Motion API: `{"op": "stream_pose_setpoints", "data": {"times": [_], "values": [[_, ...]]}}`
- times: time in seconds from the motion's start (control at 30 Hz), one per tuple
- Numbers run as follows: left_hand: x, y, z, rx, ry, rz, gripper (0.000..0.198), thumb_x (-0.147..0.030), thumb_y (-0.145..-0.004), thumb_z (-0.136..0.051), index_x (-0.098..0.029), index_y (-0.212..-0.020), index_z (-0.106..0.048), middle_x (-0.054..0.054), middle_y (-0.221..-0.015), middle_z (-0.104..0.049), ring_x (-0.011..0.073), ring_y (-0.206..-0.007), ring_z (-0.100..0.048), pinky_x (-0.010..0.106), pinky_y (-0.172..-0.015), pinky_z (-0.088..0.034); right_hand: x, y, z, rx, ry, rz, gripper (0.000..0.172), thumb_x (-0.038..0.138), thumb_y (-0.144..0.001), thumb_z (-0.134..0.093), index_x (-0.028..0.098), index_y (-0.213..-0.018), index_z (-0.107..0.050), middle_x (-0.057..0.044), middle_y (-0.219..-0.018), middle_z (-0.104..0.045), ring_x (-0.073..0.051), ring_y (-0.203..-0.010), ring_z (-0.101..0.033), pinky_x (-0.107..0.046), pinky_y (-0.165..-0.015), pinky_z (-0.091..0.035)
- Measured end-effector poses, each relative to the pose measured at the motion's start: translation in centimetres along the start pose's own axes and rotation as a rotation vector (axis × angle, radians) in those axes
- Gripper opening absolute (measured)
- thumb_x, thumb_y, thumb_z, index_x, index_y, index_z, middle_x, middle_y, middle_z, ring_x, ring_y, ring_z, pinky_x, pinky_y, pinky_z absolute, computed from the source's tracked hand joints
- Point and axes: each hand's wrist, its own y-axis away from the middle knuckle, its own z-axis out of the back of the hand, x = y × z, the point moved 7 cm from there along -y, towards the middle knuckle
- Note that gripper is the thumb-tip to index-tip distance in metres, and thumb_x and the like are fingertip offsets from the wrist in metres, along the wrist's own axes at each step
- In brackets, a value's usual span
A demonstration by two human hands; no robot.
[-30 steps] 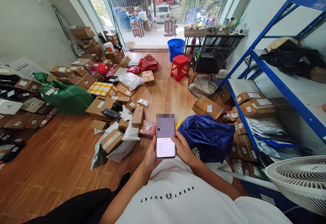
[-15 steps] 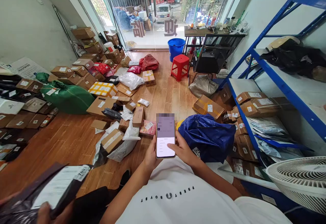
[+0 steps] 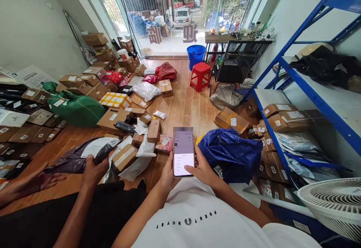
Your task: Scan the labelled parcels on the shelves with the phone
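Observation:
I hold a phone (image 3: 183,152) upright in front of my white shirt, its screen lit. My left hand (image 3: 167,173) is wrapped round its left edge and lower back. My right hand (image 3: 202,168) cups the right edge, with the thumb lying on the lower screen. To my left, a co-worker in black grips a dark grey mailer bag (image 3: 73,160) with a white label in one hand (image 3: 94,170). That person's other hand (image 3: 38,180) is spread flat by the floor.
Cardboard parcels (image 3: 113,118) and mailers cover the wooden floor at left and centre. A green sack (image 3: 77,109) lies at left, a blue bag (image 3: 231,152) by my right hand. Blue shelving (image 3: 307,94) with parcels stands at right, a white fan (image 3: 331,206) at bottom right, a red stool (image 3: 200,75) ahead.
The co-worker's hands have come in from the bottom left and carried the dark mailer bag up and forward over the floor. My hands and the phone have barely moved.

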Motion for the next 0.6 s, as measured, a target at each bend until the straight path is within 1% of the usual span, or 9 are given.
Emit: {"op": "stream_pose_setpoints", "data": {"times": [0.1, 0.23, 0.3, 0.4, 0.53, 0.6], "values": [[0.0, -0.1, 0.2, -0.005, 0.017, -0.006, 0.058, -0.046, -0.106, -0.033, -0.012, -0.151, -0.048, 0.015, -0.131, -0.068, 0.0292, -0.13, -0.059, 0.045, -0.118, -0.037, 0.2, 0.1, -0.1, -0.012, 0.03, -0.004, 0.078, 0.027, -0.077, -0.077, 0.027, -0.142, -0.034, -0.01, -0.127, -0.065, -0.024, -0.106, -0.069, -0.041, -0.087, -0.059], [0.1, -0.3, 0.3, -0.023, 0.044, 0.003, 0.052, -0.044, -0.105, -0.04, -0.013, -0.143, -0.057, 0.014, -0.133, -0.067, 0.0289, -0.133, -0.057, 0.044, -0.119, -0.037, 0.0, 0.2, -0.2, -0.024, 0.014, 0.003, 0.083, 0.026, -0.078, -0.076, 0.027, -0.146, -0.028, -0.012, -0.134, -0.062, -0.027, -0.119, -0.065, -0.045, -0.094, -0.058], [0.1, -0.3, 0.4, -0.031, 0.068, -0.019, 0.048, -0.042, -0.105, -0.042, -0.014, -0.138, -0.062, 0.013, -0.133, -0.067, 0.0281, -0.133, -0.056, 0.044, -0.119, -0.036, -0.2, 0.2, -0.2, -0.033, 0.006, 0.003, 0.081, 0.025, -0.079, -0.075, 0.028, -0.146, -0.029, -0.013, -0.139, -0.059, -0.027, -0.121, -0.064, -0.045, -0.096, -0.057], [0.1, -0.2, 0.4, -0.026, 0.065, -0.032, 0.045, -0.042, -0.104, -0.044, -0.016, -0.133, -0.065, 0.011, -0.132, -0.068, 0.0276, -0.133, -0.057, 0.043, -0.119, -0.036, -0.3, 0.3, -0.3, -0.035, -0.011, 0.013, 0.081, 0.024, -0.079, -0.075, 0.029, -0.147, -0.031, -0.012, -0.145, -0.055, -0.027, -0.121, -0.064, -0.045, -0.097, -0.058], [0.1, 0.3, 0.0, -0.042, 0.005, -0.025, 0.046, -0.045, -0.102, -0.049, -0.013, -0.13, -0.068, 0.013, -0.13, -0.069, 0.031, -0.131, -0.058, 0.044, -0.117, -0.039, 0.3, 0.5, -0.4, -0.026, -0.003, 0.039, 0.08, 0.024, -0.079, -0.075, 0.029, -0.147, -0.033, -0.012, -0.14, -0.059, -0.027, -0.115, -0.066, -0.045, -0.094, -0.058], [0.0, 0.6, -0.7, -0.04, -0.019, -0.021, 0.051, -0.049, -0.102, -0.048, -0.014, -0.135, -0.066, 0.013, -0.13, -0.069, 0.0323, -0.129, -0.059, 0.044, -0.115, -0.042, 0.5, 0.5, -0.3, -0.034, 0.009, 0.05, 0.078, 0.024, -0.079, -0.076, 0.029, -0.146, -0.034, -0.011, -0.138, -0.059, -0.026, -0.115, -0.066, -0.045, -0.095, -0.058]]}}
